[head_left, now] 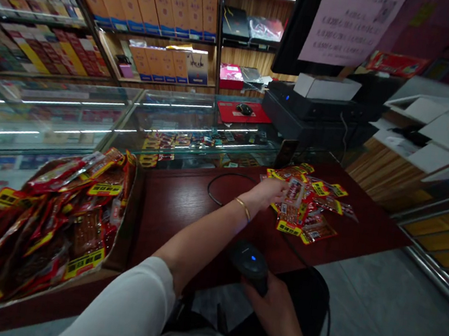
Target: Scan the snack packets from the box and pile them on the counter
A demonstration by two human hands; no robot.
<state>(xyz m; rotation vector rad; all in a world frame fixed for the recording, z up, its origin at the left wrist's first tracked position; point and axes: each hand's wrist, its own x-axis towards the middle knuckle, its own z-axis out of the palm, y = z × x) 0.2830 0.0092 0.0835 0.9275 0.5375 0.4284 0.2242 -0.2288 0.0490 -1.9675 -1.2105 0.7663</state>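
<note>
My left hand (270, 192), with a gold bracelet at the wrist, reaches across to a heap of snack packets (314, 226) on the right of the counter. Its fingers are closed at the edge of one clear-and-red snack packet (294, 191), which lies over the others. Low in front of my body, my right hand (273, 301) grips a black handheld barcode scanner (251, 262) that shows a blue light. The scanner's handle is partly hidden by the fingers. An open cardboard box (128, 221) full of similar red and yellow packets stands on the left.
The dark red wooden counter (174, 205) adjoins a glass display case (166, 110). A black cable (223, 178) curves over the wood. Behind are a mouse (244, 109) on a red mat, a monitor (294, 28) with a paper sheet, and shelves of boxes (158, 8).
</note>
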